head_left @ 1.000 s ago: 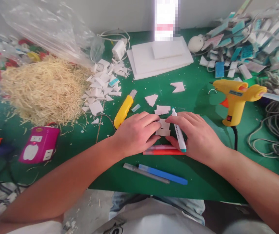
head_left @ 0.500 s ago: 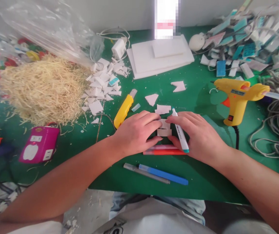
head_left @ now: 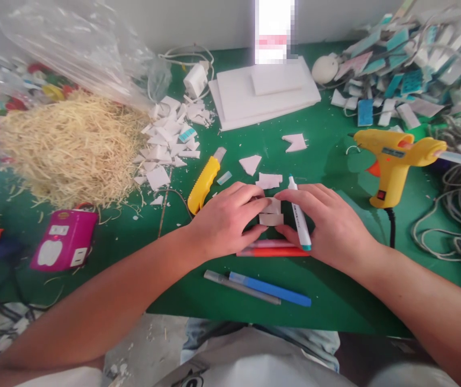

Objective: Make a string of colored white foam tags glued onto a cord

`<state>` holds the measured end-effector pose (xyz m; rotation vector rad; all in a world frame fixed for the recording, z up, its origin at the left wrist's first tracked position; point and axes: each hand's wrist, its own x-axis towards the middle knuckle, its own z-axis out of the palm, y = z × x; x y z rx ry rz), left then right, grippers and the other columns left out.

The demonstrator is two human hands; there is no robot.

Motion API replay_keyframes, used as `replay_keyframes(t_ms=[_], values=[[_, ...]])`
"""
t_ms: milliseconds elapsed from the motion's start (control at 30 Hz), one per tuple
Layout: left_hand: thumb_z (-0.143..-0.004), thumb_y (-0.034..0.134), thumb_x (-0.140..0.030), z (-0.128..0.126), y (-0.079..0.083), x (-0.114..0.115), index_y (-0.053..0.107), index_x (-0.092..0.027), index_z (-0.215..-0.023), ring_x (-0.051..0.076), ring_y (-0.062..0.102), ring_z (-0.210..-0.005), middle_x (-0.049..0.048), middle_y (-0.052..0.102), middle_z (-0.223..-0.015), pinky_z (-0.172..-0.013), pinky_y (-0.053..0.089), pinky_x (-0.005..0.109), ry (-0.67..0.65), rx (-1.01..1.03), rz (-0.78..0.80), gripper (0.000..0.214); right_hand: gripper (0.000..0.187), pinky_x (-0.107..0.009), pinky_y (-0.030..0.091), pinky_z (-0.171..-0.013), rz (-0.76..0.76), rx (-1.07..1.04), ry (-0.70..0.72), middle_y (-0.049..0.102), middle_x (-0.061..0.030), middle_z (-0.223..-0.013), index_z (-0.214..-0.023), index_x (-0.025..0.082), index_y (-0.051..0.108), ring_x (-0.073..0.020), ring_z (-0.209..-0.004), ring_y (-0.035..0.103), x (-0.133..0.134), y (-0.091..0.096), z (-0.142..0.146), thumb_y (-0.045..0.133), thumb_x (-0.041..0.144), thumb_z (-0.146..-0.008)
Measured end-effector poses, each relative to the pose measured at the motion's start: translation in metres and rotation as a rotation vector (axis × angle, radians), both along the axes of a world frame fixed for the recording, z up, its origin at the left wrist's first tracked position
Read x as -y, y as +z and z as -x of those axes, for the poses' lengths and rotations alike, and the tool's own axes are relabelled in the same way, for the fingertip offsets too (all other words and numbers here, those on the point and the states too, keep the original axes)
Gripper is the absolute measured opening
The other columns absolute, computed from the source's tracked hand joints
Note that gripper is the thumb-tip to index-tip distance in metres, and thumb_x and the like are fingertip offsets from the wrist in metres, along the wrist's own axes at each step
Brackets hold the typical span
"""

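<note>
Two small white foam pieces (head_left: pixel 271 219) lie one above the other on the green table between my hands. My left hand (head_left: pixel 230 217) is curled at their left side, its forefinger on the upper piece and its thumb at the lower one. A white marker (head_left: pixel 301 220) with teal ends slants across my right hand (head_left: pixel 327 223), held against the fingers. The right fingertips come close to the pieces' right edge. Under the hands lie a red pen (head_left: pixel 279 251) and a pink pen (head_left: pixel 273 244). Another foam scrap (head_left: pixel 269 180) lies just beyond.
A yellow utility knife (head_left: pixel 204 185) lies left, blade out. A yellow glue gun (head_left: pixel 389 161) rests at the right. Foam sheets (head_left: pixel 230 113), a straw heap (head_left: pixel 73 150) and foam scraps (head_left: pixel 161 140) sit farther back. Blue (head_left: pixel 271 288) and grey pens (head_left: pixel 242 286) lie nearest me.
The marker in my right hand has swung slightly, its far end shifting right. My left forefinger has edged onto the upper foam piece. The rest stays put.
</note>
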<state>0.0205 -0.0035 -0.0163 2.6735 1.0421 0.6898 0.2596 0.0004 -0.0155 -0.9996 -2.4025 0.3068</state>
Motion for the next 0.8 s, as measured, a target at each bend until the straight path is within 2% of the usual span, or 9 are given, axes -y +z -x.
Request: replay_keyframes(t_ms=[100, 233, 500, 600, 800], values=[[-0.1, 0.058, -0.023, 0.0013, -0.0001, 0.0012, 0.069, -0.009, -0.121, 0.025, 0.068, -0.106, 0.0145, 0.071, -0.115, -0.093, 0.063, 0.04, 0.004, -0.01, 0.013, 0.028, 0.035, -0.04, 0.057, -0.072, -0.003, -0.009, -0.015, 0.074, -0.0091, -0.098, -0.122, 0.023, 0.061, -0.0267, -0.084, 0.07, 0.0005, 0.0019, -0.0018, 0.068, 0.022, -0.088], [-0.099, 0.059, -0.023, 0.0016, -0.0003, 0.0019, 0.068, -0.009, -0.124, 0.026, 0.067, -0.109, 0.0146, 0.07, -0.118, -0.096, 0.062, 0.041, 0.011, -0.026, 0.03, 0.029, 0.029, -0.037, 0.056, -0.07, 0.011, -0.017, 0.025, 0.076, -0.0074, -0.091, -0.117, 0.021, 0.063, -0.0246, -0.08, 0.07, 0.0005, 0.0044, -0.0029, 0.066, 0.016, -0.089], [-0.1, 0.057, -0.028, -0.0005, -0.0008, 0.0022, 0.065, -0.009, -0.128, 0.028, 0.067, -0.111, 0.0167, 0.069, -0.123, -0.099, 0.061, 0.045, 0.009, -0.044, 0.032, 0.035, 0.022, -0.036, 0.054, -0.068, 0.043, -0.007, 0.04, 0.079, -0.0067, -0.091, -0.111, 0.022, 0.069, -0.0227, -0.076, 0.069, 0.0017, 0.0055, -0.0024, 0.065, 0.014, -0.091], [-0.102, 0.055, -0.029, -0.0005, -0.0007, 0.0017, 0.066, -0.006, -0.127, 0.028, 0.067, -0.111, 0.0179, 0.07, -0.123, -0.098, 0.061, 0.044, -0.003, -0.045, 0.004, 0.036, 0.02, -0.035, 0.054, -0.067, 0.026, 0.001, 0.05, 0.08, -0.0076, -0.09, -0.111, 0.019, 0.069, -0.0226, -0.075, 0.069, 0.0017, 0.0066, -0.0023, 0.065, 0.014, -0.092], [-0.104, 0.053, -0.027, -0.0003, -0.0005, 0.0011, 0.067, -0.011, -0.127, 0.025, 0.068, -0.107, 0.0152, 0.071, -0.119, -0.095, 0.062, 0.041, -0.002, -0.056, -0.015, 0.031, 0.022, -0.035, 0.051, -0.068, 0.025, 0.015, 0.046, 0.079, -0.0065, -0.089, -0.112, 0.021, 0.069, -0.022, -0.075, 0.069, 0.0018, 0.0058, -0.0013, 0.062, 0.015, -0.093]])
